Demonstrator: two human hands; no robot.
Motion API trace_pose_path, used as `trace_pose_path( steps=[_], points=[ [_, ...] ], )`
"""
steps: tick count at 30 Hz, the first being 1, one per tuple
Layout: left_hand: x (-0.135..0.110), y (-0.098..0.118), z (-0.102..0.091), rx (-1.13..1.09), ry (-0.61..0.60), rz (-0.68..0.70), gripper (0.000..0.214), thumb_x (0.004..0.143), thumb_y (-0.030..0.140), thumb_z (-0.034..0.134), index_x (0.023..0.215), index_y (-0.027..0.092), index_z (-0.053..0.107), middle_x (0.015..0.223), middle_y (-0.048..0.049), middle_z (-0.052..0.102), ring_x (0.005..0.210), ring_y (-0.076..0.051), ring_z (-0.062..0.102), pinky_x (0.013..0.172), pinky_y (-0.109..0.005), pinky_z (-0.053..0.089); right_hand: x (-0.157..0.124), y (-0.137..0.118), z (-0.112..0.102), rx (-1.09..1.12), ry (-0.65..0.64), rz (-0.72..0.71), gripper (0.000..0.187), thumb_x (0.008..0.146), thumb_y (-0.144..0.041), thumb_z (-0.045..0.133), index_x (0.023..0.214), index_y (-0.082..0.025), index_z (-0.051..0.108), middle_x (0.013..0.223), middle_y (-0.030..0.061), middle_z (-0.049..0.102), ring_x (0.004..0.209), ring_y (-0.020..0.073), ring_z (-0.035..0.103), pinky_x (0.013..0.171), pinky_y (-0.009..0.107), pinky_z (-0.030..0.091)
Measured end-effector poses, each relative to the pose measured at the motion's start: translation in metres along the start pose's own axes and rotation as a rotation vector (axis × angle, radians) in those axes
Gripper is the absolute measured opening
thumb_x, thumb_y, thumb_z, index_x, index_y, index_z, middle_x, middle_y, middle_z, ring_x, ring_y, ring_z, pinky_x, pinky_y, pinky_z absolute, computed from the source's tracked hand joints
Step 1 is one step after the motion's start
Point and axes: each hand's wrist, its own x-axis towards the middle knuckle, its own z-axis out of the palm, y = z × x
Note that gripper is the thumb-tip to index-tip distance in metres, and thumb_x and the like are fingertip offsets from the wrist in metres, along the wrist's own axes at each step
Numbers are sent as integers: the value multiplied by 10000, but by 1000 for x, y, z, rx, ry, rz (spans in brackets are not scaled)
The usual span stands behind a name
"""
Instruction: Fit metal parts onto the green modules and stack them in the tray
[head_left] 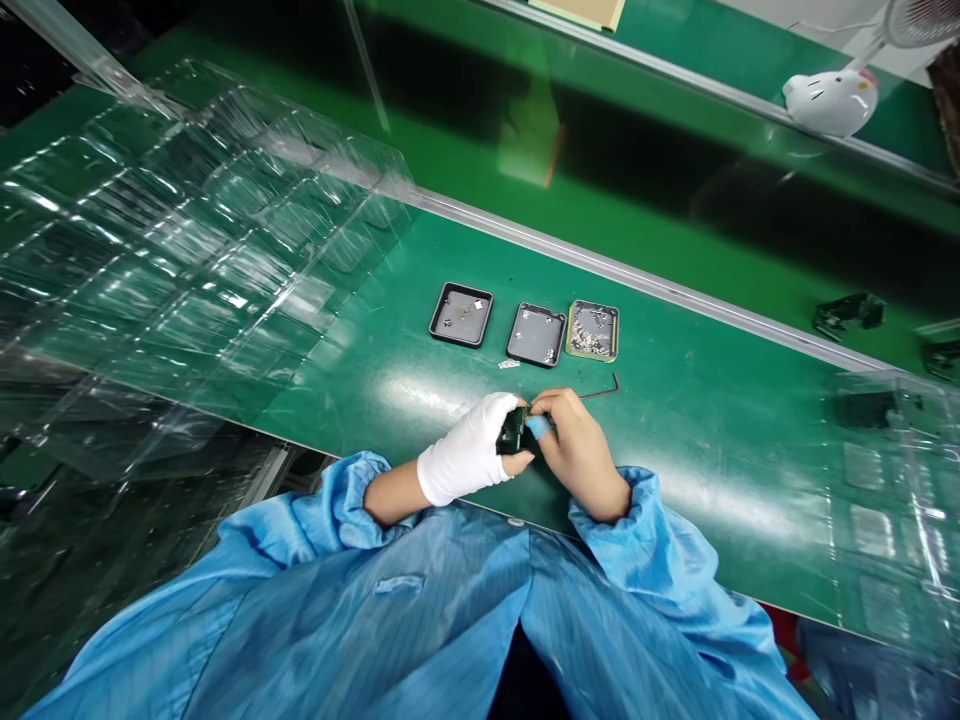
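A small dark green circuit board [511,432] is gripped in my left hand [472,448], which wears a white glove with bare fingertips. My right hand [571,440] is bare, with a blue wrap on one finger. Its thumb and fingers are pinched together at the board's right edge; whatever sits between them is too small to make out. Just beyond my right hand a thin dark hex key [604,388] lies on the green bench. Farther back are three shallow trays: a left tray [462,315], a middle tray [536,335] and a right tray [592,331], holding small metal parts.
Clear plastic compartment trays [225,210] are spread over the left side. Another clear tray [885,500] with pieces in it stands at the right. A metal rail [600,262] crosses behind the small trays. Dark boards [849,314] and a white fan base [831,102] lie beyond.
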Motion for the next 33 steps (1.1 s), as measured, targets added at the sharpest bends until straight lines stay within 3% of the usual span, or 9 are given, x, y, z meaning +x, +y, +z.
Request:
trace_pose_path(
  steps=[3, 8, 14, 20, 23, 26, 28, 33],
  points=[
    [1, 1, -2, -46, -29, -20, 523, 724, 332, 657, 1156, 184, 404, 1105, -109, 554, 997, -266, 579, 854, -427, 495, -1, 0, -5, 70, -35, 13, 261, 809, -73, 455, 1021, -221, 491, 1039, 79, 564, 971, 214, 570, 802, 339, 523],
    [5, 4, -6, -67, -71, 7, 555, 719, 309, 633, 1193, 168, 383, 1135, -129, 539, 1049, -274, 564, 895, -435, 480, -3, 1, -2, -16, -7, 17, 326, 734, -58, 440, 1011, -216, 506, 980, 79, 580, 931, 236, 575, 811, 376, 515],
    [20, 18, -14, 11, -104, -202, 185, 748, 174, 482, 931, 196, 496, 869, -24, 590, 816, -199, 592, 749, -343, 473, -3, -2, 6, -68, -4, 9, 315, 704, -61, 441, 975, -212, 499, 966, 86, 586, 920, 246, 574, 801, 373, 504],
    [25, 17, -14, -1, -73, -234, 50, 740, 170, 472, 779, 198, 486, 712, 23, 542, 679, -157, 543, 666, -298, 448, -3, -5, 7, -80, -16, 38, 228, 742, -86, 449, 926, -212, 499, 912, 76, 582, 860, 240, 576, 758, 360, 497],
    [17, 11, -12, -98, -81, -148, 222, 783, 233, 506, 999, 181, 515, 959, -44, 623, 904, -200, 604, 818, -348, 486, -1, -2, 3, -56, 11, 55, 218, 761, -91, 446, 930, -215, 503, 929, 72, 583, 882, 233, 578, 776, 352, 499],
    [7, 2, -6, -101, -109, -34, 633, 737, 326, 638, 1282, 146, 370, 1292, -169, 512, 1201, -300, 509, 986, -458, 432, 1, 1, -2, -35, 18, 54, 232, 763, -75, 430, 936, -215, 498, 950, 75, 577, 903, 227, 579, 796, 348, 503],
    [3, -2, -2, -38, -105, -42, 654, 731, 307, 651, 1291, 147, 355, 1280, -180, 511, 1198, -318, 510, 984, -489, 429, 2, 2, -3, -53, -17, 22, 257, 753, -64, 425, 951, -213, 493, 977, 87, 573, 921, 235, 577, 807, 360, 506],
    [4, -1, 1, 17, -99, -61, 450, 730, 271, 604, 1136, 150, 451, 1040, -108, 578, 946, -260, 598, 832, -415, 499, 1, -3, -3, -189, -82, -32, 366, 687, 1, 378, 967, -209, 487, 994, 97, 586, 931, 244, 587, 787, 358, 513]
  ],
)
